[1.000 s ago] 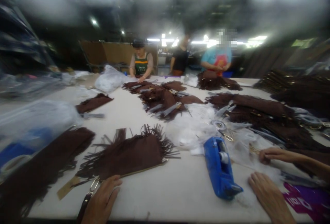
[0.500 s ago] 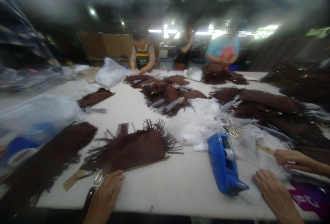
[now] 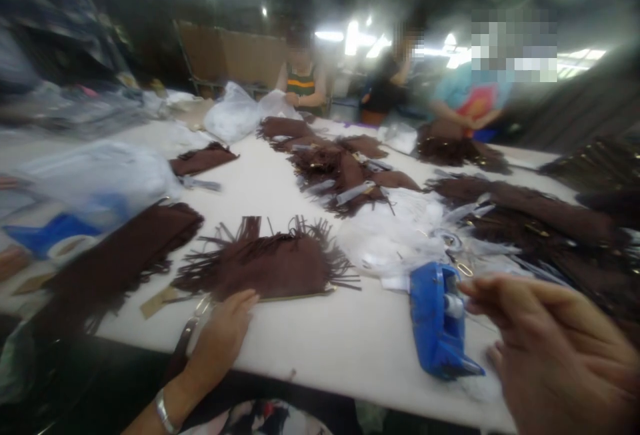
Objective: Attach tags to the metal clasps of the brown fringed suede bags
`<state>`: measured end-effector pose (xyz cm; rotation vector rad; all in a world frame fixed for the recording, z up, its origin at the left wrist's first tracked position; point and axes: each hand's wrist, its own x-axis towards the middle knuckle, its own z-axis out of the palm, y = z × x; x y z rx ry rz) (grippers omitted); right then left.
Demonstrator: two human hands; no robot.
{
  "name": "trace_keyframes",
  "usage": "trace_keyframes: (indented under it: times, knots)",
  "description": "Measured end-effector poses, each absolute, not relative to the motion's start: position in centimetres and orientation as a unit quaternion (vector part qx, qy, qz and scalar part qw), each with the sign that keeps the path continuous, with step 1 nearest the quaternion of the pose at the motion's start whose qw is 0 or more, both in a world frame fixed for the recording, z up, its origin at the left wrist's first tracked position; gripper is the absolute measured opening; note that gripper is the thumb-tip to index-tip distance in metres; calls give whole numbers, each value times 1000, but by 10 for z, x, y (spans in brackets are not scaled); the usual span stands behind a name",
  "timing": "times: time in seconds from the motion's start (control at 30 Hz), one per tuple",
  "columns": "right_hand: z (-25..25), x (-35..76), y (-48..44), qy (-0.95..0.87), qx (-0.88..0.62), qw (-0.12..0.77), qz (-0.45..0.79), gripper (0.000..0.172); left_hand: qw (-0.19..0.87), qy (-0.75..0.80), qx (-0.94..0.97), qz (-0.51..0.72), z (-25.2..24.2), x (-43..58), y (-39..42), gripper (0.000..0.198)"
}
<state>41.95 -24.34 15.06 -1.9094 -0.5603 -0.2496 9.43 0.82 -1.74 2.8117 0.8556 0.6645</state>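
Observation:
My left hand (image 3: 223, 338) lies flat on the white table (image 3: 320, 348), fingers stretched out. Its fingertips touch the lower edge of a brown fringed suede bag (image 3: 270, 265), and it rests beside the bag's dark strap (image 3: 183, 348) and metal clasp. A silver bracelet sits on that wrist. My right hand (image 3: 555, 355) is lifted off the table, close to the camera and blurred. Its fingers are loosely apart, with nothing visible in them, and point left at a blue tape dispenser (image 3: 437, 321).
More brown fringed bags (image 3: 345, 171) and white plastic wrapping (image 3: 395, 235) lie across the table. A long brown piece (image 3: 120, 258) lies to the left. Another blue dispenser (image 3: 50, 235) sits at far left under clear bags. Three people work at the far end.
My right hand has risen from lying flat on the table towards the camera. The view has swung left and down. My left hand stays by the bag's edge.

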Motion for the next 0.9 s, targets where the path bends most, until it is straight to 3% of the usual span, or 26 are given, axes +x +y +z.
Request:
trace_keyframes:
  times: [0.07,0.2,0.33,0.5,0.7,0.9]
  knots:
    - [133,416,-220,-266,-834,481,-55,33,42,262,943,203,-22,105,8,40]
    - [43,431,-195,-319,-908,255,-96,44,2,247,953,177,-40,113,12,42]
    - [-37,439,-192,-409,-887,160,-145,53,4,236,958,161,-55,101,21,44]
    - [-63,440,-185,-441,-872,143,-157,48,18,221,961,164,-60,89,26,48]
    - [-58,438,-189,-474,-856,157,-130,37,9,219,961,171,-64,89,25,52]
    - [-46,424,-199,-443,-865,200,-122,38,28,209,959,189,-69,84,26,52]
